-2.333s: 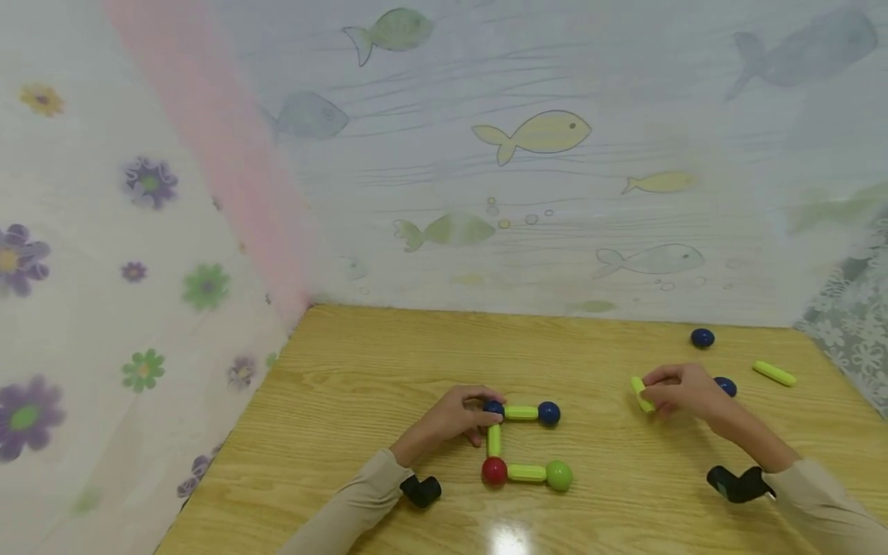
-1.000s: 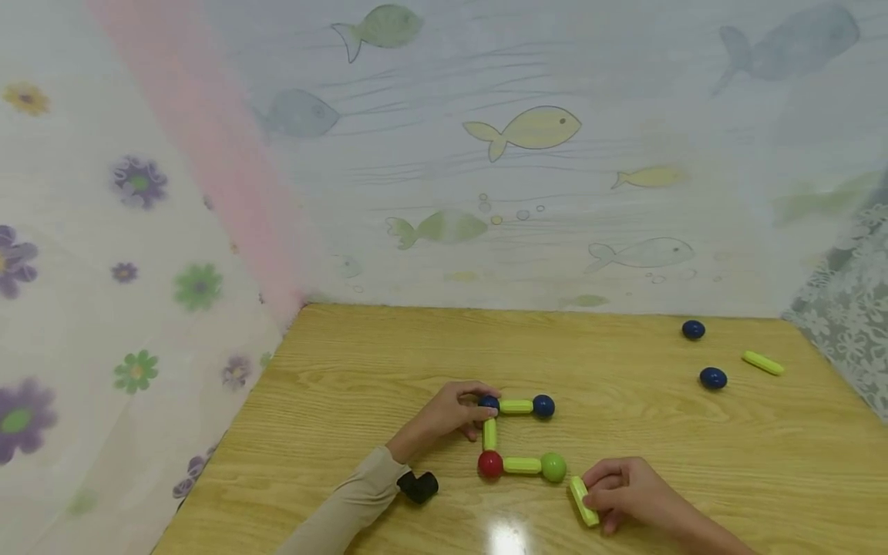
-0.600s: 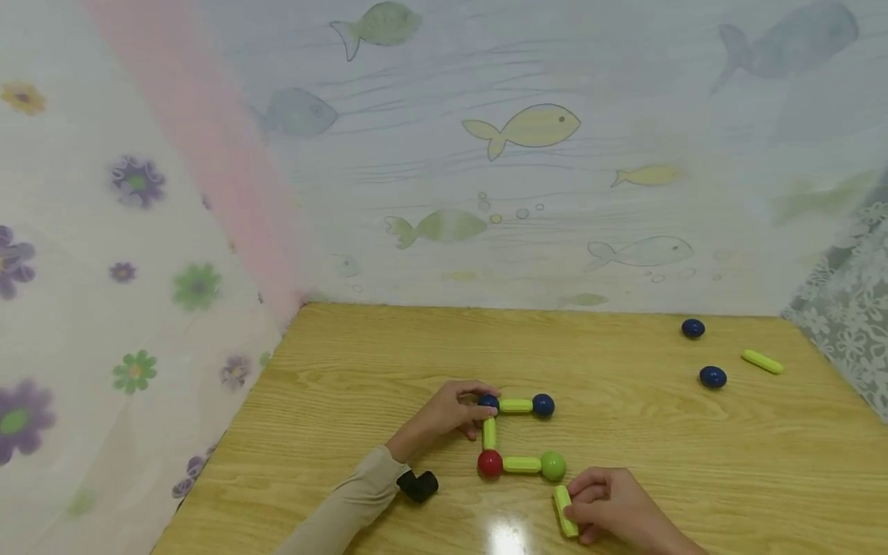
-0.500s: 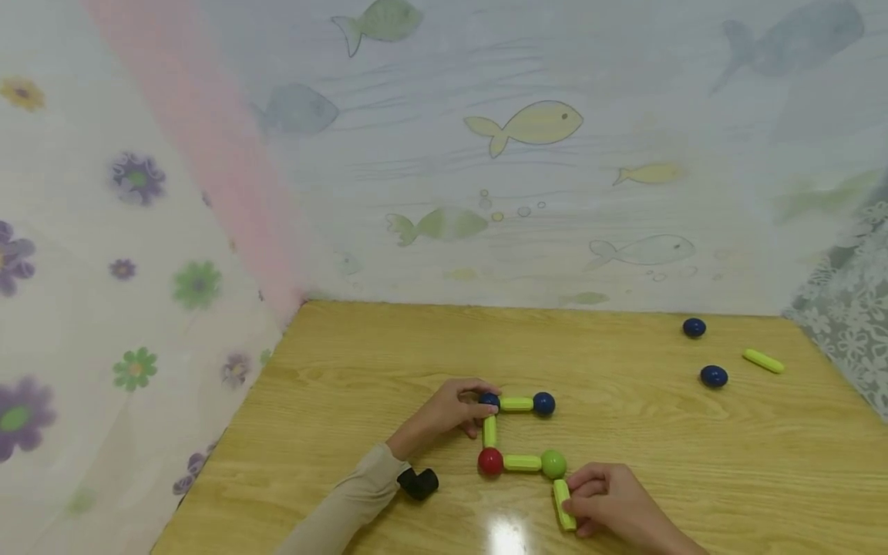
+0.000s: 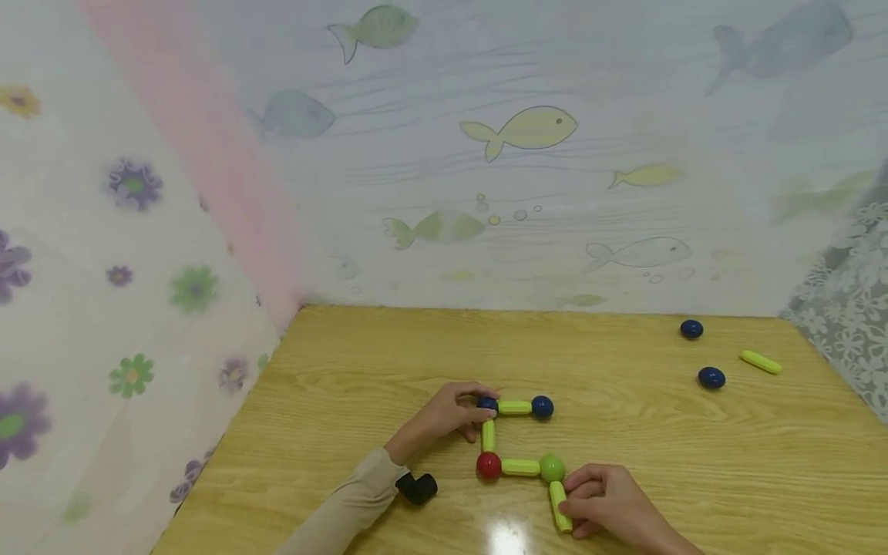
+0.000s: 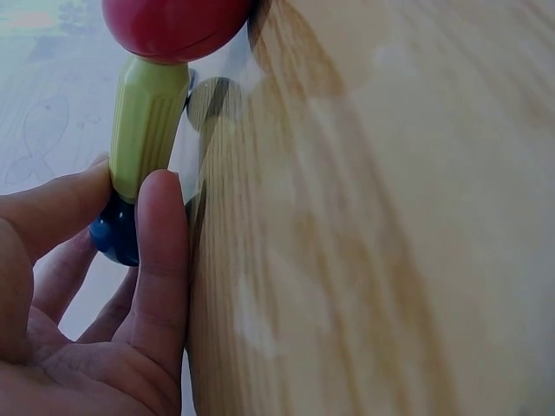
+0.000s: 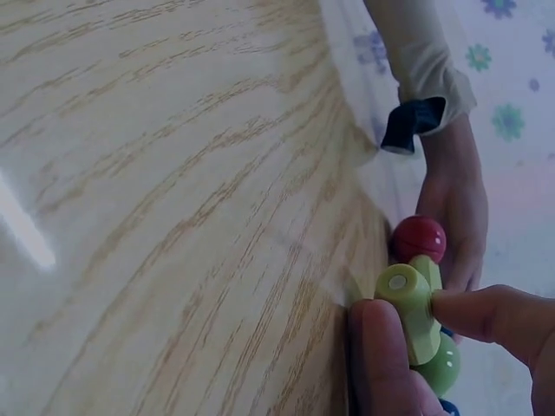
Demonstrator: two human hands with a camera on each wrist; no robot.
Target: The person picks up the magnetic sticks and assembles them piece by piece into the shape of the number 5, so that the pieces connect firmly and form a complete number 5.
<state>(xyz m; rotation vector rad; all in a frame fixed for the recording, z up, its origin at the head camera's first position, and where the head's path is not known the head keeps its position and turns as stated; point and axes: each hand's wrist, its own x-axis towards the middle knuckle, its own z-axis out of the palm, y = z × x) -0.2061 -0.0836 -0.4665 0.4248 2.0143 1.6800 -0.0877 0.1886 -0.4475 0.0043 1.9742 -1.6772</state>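
My left hand (image 5: 446,412) pinches a dark blue ball (image 6: 114,232) at the back left corner of a ball-and-rod chain. From that ball one yellow-green rod (image 5: 515,407) leads right to a second blue ball (image 5: 543,407), and another rod (image 6: 147,130) leads toward me to a red ball (image 5: 489,465). A third rod (image 5: 520,467) joins the red ball to a green ball (image 5: 552,468). My right hand (image 5: 613,505) pinches a further yellow-green rod (image 7: 414,316) between thumb and fingers; its far end touches the green ball, and a round silvery spot shows in its near end.
Two blue balls (image 5: 711,378) and a loose yellow-green rod (image 5: 761,362) lie at the back right of the wooden table (image 5: 388,339). A black wrist device (image 5: 417,488) sits at the left cuff. Printed fabric walls (image 5: 416,154) stand behind and to the left.
My right hand has brought the rod from the right side toward the front, and its end has met the green ball. My left hand has stayed on the blue ball.
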